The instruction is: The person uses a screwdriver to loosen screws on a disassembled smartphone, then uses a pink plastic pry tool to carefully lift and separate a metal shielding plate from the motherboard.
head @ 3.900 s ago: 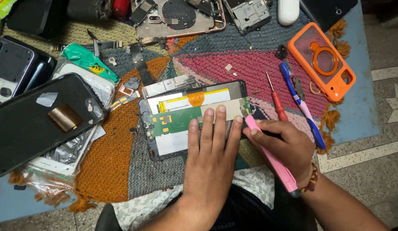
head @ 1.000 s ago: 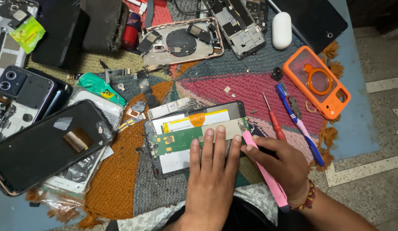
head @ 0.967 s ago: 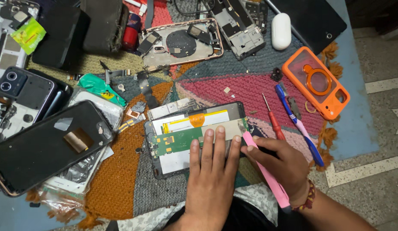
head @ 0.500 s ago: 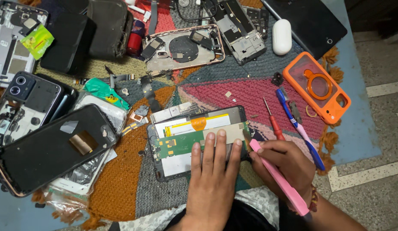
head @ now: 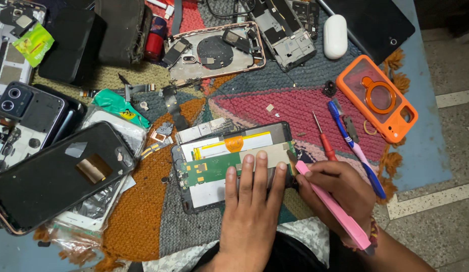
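Observation:
An opened phone (head: pixel 214 166) lies on a woven mat, its green circuit board and pale battery with an orange tab exposed. My left hand (head: pixel 250 201) lies flat on its lower half, fingers together, pressing it down. My right hand (head: pixel 340 194) grips a pink pry tool (head: pixel 335 209) like a pen. The tool's tip touches the phone's right edge.
A red screwdriver (head: pixel 322 138) and a blue-handled brush (head: pixel 355 146) lie right of the phone. An orange phone case (head: pixel 378 98) is further right. Black back covers (head: pixel 53 176), phone frames (head: pixel 214 50), a white pod (head: pixel 335 35) and loose parts crowd the left and far side.
The view has drifted so the mat sits lower in frame. The pink tool has tilted lower at its rear, tip staying at the phone's right edge. My left hand stays pressed on the phone.

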